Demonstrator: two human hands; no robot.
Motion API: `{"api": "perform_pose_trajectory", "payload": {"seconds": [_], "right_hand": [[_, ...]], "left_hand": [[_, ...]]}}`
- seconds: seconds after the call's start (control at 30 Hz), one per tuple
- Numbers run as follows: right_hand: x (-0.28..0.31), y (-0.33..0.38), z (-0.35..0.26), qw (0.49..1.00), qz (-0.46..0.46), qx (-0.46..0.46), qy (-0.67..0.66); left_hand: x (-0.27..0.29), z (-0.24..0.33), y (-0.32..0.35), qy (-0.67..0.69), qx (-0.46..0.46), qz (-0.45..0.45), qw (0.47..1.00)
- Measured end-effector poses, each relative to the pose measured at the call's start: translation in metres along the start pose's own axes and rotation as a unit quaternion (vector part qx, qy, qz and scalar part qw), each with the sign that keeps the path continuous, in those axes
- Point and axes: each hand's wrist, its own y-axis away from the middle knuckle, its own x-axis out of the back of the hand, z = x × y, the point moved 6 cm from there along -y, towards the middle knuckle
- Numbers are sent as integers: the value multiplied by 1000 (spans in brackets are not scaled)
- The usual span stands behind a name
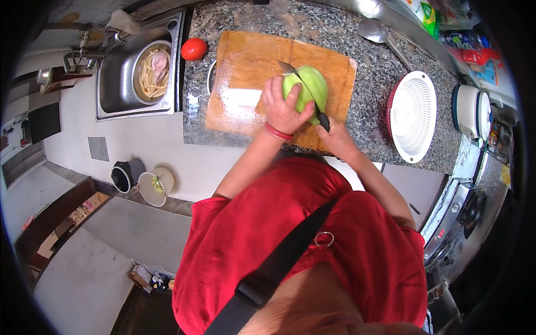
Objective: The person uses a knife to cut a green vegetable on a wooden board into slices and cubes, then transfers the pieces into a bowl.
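Note:
On the wooden cutting board [240, 67] sits a large, smooth, pale green rounded vegetable [315, 81], whose exact kind I cannot make out. My left hand [285, 103], with a red bracelet at the wrist, grips its left side, fingers spread over it. My right hand [335, 135] is closed round the black handle of a kitchen knife [304, 82]. The dark blade runs slantwise across the vegetable, its tip past the far left side. How deep the blade goes is hard to see. A red tomato [194, 49] rests on the counter beyond the board's left edge.
Right of the board stand a white strainer basket [413, 117] in a red bowl and a metal ladle [374, 30]. At the left, the sink [120, 72] contains a bowl [139, 92] with pale strips and pinkish meat. Two bins [156, 187] stand on the floor, left. A stove [446, 223] is at right.

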Motion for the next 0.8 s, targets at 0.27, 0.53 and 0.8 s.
{"api": "perform_pose_trajectory", "payload": {"seconds": [0.27, 0.53, 0.8], "right_hand": [[38, 35, -38, 957, -204, -195, 63], [-6, 22, 50, 997, -8, -23, 67], [0, 7, 50, 992, -101, -72, 36]], "left_hand": [[0, -2, 8, 3, 9, 20, 1000], [-3, 4, 11, 33, -17, 14, 999], [15, -50, 33, 156, 140, -4, 978]]}}
